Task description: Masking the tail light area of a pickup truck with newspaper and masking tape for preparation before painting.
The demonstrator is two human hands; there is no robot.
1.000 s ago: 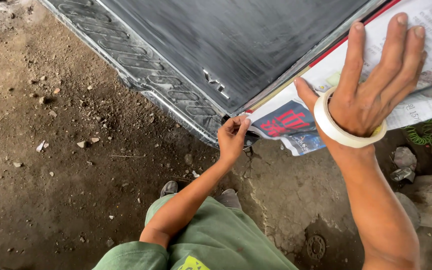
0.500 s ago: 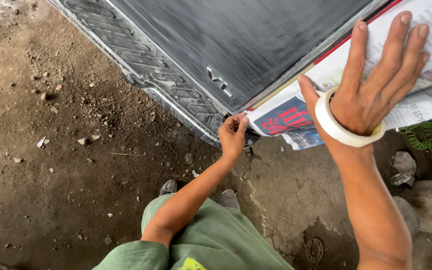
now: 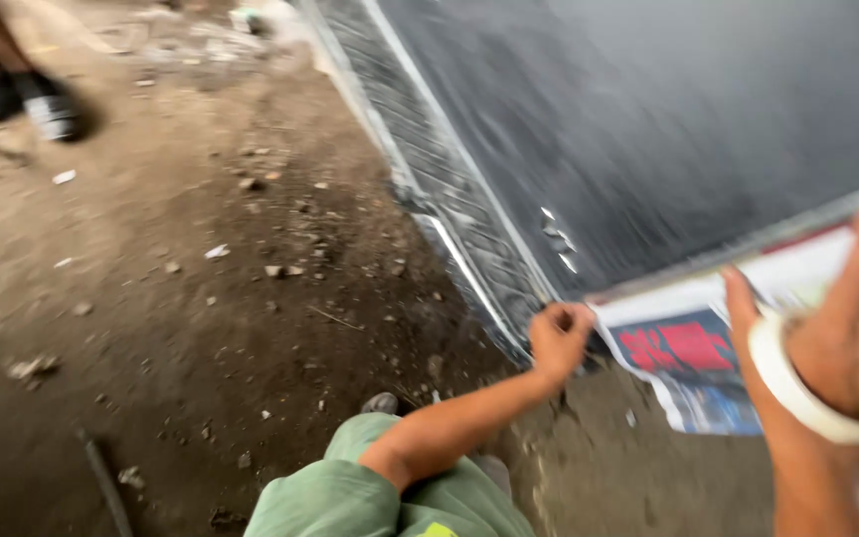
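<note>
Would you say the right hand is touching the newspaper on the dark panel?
Touching: the head view shows the right hand with fingers spread flat on the newspaper.

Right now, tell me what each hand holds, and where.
The right hand wears a tape roll around its wrist, fingers flat on the newspaper. The left hand pinches at the newspaper's corner; blur hides any grip.

Left hand (image 3: 559,336) pinching newspaper (image 3: 693,363), dark panel (image 3: 688,119)
</note>
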